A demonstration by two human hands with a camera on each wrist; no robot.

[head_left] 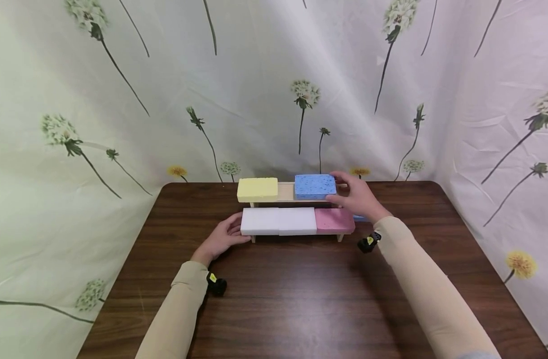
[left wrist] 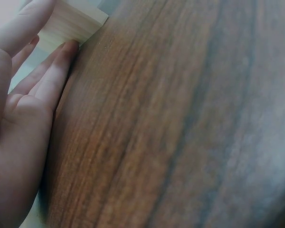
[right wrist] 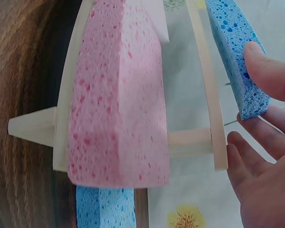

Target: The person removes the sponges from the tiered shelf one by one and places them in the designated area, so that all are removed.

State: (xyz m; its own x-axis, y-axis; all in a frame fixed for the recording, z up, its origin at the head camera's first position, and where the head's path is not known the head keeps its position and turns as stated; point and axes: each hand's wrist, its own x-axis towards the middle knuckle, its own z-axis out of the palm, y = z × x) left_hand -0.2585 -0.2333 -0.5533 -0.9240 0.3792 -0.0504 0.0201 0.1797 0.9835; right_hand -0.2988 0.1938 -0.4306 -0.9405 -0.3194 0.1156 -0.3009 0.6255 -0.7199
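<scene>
A two-tier wooden rack [head_left: 285, 192] stands on the table. On its upper tier, a yellow sponge [head_left: 258, 189] lies at the left and a blue sponge [head_left: 315, 186] at the right. My right hand [head_left: 358, 197] pinches the blue sponge's right end, thumb on one side and fingers on the other. The lower tier bears two white sponges [head_left: 260, 221] and a pink sponge [head_left: 334, 221] side by side. My left hand [head_left: 221, 239] holds the rack's left end by the lower tier; the wooden end piece [left wrist: 69, 23] shows between thumb and fingers.
Another blue sponge [right wrist: 104, 206] lies low behind the pink one, mostly hidden. The brown wood-grain table [head_left: 291, 299] extends toward me and to both sides. A flower-print curtain [head_left: 265, 99] hangs close behind the rack.
</scene>
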